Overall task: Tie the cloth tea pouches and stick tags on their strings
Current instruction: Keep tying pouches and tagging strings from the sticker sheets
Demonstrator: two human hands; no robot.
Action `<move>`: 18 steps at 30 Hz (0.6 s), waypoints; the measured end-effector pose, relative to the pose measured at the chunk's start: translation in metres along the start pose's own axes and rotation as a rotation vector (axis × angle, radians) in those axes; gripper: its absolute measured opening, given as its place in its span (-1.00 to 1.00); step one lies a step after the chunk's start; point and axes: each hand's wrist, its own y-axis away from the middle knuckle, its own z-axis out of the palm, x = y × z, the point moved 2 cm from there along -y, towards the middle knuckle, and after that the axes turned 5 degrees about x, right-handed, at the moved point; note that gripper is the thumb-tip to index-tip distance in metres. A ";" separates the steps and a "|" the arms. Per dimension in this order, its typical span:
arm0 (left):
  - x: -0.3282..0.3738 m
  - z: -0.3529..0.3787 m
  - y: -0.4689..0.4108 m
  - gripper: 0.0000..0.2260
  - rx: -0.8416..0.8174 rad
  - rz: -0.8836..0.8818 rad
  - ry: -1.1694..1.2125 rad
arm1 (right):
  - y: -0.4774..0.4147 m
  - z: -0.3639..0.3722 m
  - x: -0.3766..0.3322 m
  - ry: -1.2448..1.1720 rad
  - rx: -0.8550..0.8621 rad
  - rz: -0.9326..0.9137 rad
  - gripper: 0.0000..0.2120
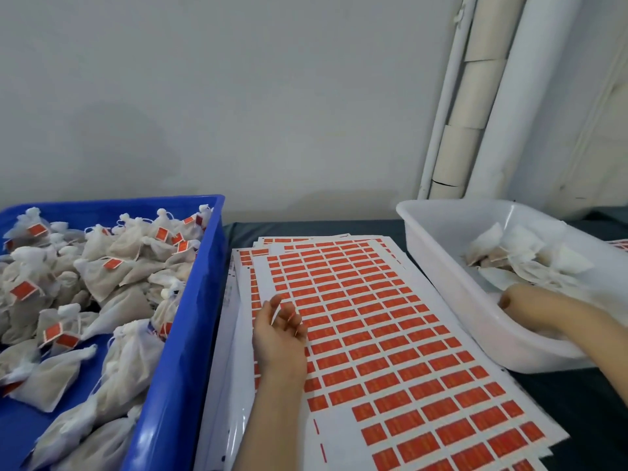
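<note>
Dark desk carries untied pouches in the white tub at three o'clock, where the right hand digs (fingers hidden, grip unclear), left hand loosely released over the tag sheets, risking snagged strings.

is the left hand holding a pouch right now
No, the left hand hovers open and empty over the sticker sheets, while the right hand reaches into the white tub.
</note>
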 end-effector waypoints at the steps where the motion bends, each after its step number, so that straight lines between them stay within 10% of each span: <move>1: 0.000 0.000 0.000 -0.80 -0.002 -0.001 0.002 | -0.001 0.001 0.000 -0.048 0.005 0.005 -0.84; 7: 0.001 0.001 0.003 -0.81 -0.013 0.002 -0.016 | -0.006 0.006 0.002 -0.452 0.018 0.073 -0.64; 11: 0.000 0.002 0.004 -0.82 -0.014 -0.003 -0.022 | -0.008 0.008 -0.002 -0.233 -0.019 -0.030 -0.37; 18: 0.001 0.003 0.004 -0.83 -0.012 -0.001 -0.034 | -0.016 0.010 -0.004 -0.154 -0.040 -0.069 -0.71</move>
